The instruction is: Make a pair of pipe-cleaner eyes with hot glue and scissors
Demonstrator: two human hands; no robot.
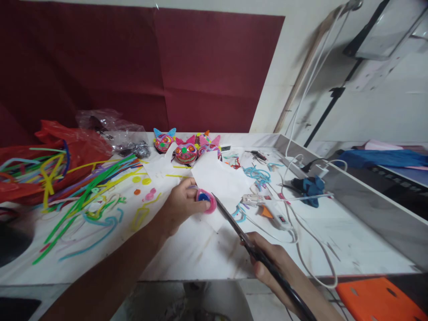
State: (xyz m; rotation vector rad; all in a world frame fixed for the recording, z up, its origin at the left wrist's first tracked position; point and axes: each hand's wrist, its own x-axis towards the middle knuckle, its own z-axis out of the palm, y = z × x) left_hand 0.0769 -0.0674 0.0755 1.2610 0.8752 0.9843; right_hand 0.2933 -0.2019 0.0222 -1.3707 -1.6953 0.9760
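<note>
My left hand (179, 205) is closed over the table, pinching a small round pink piece with a blue centre (212, 201) between thumb and fingers. My right hand (274, 261) grips a long dark pair of scissors (236, 226). The blades look closed, and their tip points at the pink edge of the round piece; whether it touches cannot be made out. Just behind both hands lies a sheet of white paper (220, 178) with an irregular edge. Yellow discs (146, 181) and a small pink piece (150, 194) lie left of my left hand.
Several colourful animal-face figures (186, 151) stand at the back. Fuzzy craft stems (96, 183) and a red plastic bag (83, 142) occupy the left. To the right are a glue gun (276, 216), its looping white cable (310, 240), blue-handled pliers (309, 189) and a raised side board (354, 187).
</note>
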